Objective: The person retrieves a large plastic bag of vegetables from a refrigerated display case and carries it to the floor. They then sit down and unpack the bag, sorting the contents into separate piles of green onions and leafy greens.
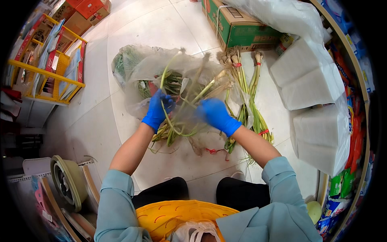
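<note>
My left hand [159,109], in a blue glove, grips a long green garlic or scallion stalk [163,79]. Its pale root end points away from me, and its leafy end curves down below the hand. My right hand [216,115], gloved alike, is motion-blurred over more stalks and dry leaves; its fingers are unclear. Thicker loose stalks [208,87] with pale bulbs lie just beyond it. Beneath both hands spreads a clear plastic bag [143,56] with dark greens [173,87] inside. Bundles of stalks [242,71] tied with red tape rest on the right.
A green and brown carton [254,34] stands beyond the bundles. Plastic-wrapped white packs [317,136] line the right side by a shelf of packaged goods [341,184]. At the left are a yellow rack [45,71] and a beige basin [71,181]. Red tape scraps [215,151] lie on the tiles.
</note>
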The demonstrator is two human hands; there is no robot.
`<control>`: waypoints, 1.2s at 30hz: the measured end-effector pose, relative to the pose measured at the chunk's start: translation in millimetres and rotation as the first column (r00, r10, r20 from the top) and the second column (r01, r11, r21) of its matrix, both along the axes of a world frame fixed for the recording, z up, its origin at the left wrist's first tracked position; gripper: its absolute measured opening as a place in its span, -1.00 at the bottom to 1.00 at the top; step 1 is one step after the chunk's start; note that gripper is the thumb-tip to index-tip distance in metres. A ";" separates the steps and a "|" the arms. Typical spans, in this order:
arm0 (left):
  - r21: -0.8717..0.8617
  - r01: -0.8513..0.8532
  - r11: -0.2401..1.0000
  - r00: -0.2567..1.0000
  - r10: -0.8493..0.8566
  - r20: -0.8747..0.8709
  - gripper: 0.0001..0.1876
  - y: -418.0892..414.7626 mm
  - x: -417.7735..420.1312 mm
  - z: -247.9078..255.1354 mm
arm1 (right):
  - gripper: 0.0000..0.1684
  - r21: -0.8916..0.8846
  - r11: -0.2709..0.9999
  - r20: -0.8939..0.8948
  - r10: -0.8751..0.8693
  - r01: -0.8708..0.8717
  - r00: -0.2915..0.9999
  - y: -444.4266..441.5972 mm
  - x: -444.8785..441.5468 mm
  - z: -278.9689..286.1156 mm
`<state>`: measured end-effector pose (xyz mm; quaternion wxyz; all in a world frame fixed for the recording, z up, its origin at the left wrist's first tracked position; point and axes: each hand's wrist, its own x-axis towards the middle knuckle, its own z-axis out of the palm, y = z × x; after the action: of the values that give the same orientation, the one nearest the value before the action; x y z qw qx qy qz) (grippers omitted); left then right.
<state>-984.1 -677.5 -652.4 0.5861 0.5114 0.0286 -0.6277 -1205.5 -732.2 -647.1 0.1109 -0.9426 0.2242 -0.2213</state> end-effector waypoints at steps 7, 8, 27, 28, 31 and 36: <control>-0.112 0.093 0.989 0.994 -0.099 -0.052 -0.62 4.3 -12.4 -19.4 | -0.58 0.681 0.722 0.067 0.105 -0.122 0.992 33.3 18.5 0.3; -0.170 0.133 0.976 0.986 -0.148 -0.080 -0.65 2.4 -9.4 -23.4 | -0.59 0.718 0.665 0.122 0.169 -0.205 0.978 42.6 24.1 -7.7; -0.285 0.076 0.955 0.996 -0.084 -0.016 -0.75 39.8 35.5 -35.5 | -0.68 0.521 0.785 -0.222 -0.255 0.336 0.941 6.1 -14.0 -26.2; -0.270 0.070 0.960 0.996 -0.083 -0.036 -0.75 36.6 12.1 -26.4 | -0.65 0.401 0.843 -0.241 -0.280 0.358 0.929 5.2 -17.8 -26.3; -0.317 0.061 0.946 0.988 -0.103 -0.118 -0.75 37.7 -0.8 -19.0 | -0.62 0.425 0.893 0.027 -0.175 0.147 0.984 20.9 1.7 -8.5; -0.350 0.116 0.929 0.981 -0.163 -0.108 -0.75 24.7 -36.0 11.4 | -0.67 0.760 0.650 0.117 -0.100 -0.024 0.988 55.0 20.2 3.8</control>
<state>-1020.1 -652.8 -641.0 0.6168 0.3588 -0.0777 -0.6963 -1185.3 -677.2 -643.2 0.5063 -0.7857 0.3071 -0.1789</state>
